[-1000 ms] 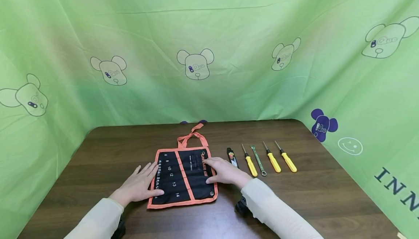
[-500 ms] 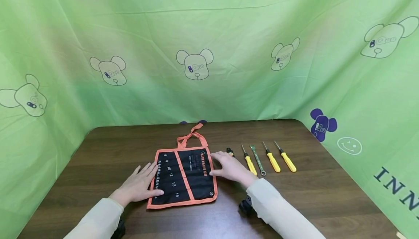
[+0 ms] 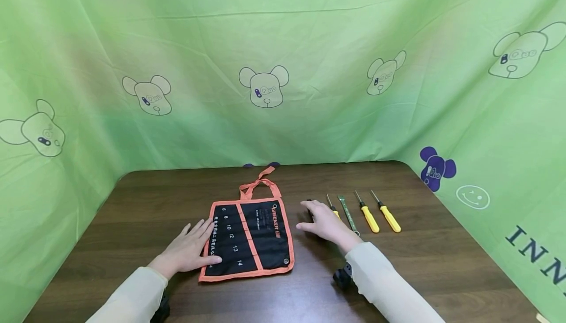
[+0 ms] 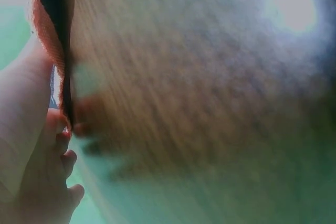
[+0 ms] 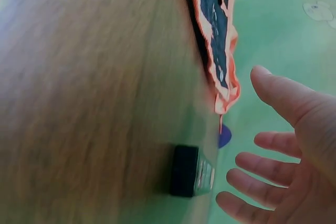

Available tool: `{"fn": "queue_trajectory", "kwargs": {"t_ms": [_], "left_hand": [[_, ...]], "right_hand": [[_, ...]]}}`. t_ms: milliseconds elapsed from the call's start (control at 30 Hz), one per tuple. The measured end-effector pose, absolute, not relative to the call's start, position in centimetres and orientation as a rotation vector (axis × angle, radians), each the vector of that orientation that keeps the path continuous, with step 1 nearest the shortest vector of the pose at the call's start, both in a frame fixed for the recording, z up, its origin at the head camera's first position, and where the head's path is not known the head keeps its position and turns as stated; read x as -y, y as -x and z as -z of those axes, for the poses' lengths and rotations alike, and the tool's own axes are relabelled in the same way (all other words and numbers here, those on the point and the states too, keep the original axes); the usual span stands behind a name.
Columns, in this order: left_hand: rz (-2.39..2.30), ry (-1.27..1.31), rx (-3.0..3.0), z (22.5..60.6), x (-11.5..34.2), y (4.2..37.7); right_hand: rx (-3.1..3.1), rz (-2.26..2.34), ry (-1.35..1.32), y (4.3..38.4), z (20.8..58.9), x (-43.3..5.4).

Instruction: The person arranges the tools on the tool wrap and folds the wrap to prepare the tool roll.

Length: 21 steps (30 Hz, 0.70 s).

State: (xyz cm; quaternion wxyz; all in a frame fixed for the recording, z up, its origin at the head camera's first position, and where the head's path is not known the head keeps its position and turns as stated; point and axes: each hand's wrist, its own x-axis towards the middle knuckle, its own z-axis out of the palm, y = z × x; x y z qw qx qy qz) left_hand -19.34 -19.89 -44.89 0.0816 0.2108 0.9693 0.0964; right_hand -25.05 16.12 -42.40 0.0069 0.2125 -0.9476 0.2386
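A black tool pouch with orange trim and printed numbers lies flat, its orange straps stretched toward the back. My left hand rests spread on the pouch's left edge, with the thumb reaching over the front. To the right of the pouch, my right hand hovers with fingers apart and nothing between them. Below it is a small labelled thing with a black end, mostly hidden by the hand in the head view. Beside that hand lie a yellow-handled screwdriver, partly covered, and a green-tinted wrench.
Two more yellow-handled screwdrivers lie farther right, side by side, tips pointing to the back. All rest on a dark wooden table. A green printed curtain hangs around its back and sides.
My right hand has left the pouch's right side and moved right over the small black labelled thing, now covering it and part of one screwdriver. The left hand stays in place.
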Motion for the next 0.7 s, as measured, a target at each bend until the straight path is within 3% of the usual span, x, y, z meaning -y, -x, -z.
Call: {"fn": "queue_trajectory", "kwargs": {"t_ms": [700], "left_hand": [[-0.296, -0.626, -2.887, 44.9, 19.8, 19.3]], "right_hand": [[3.053, -0.815, -0.423, 25.0, 43.1, -18.0]]}}
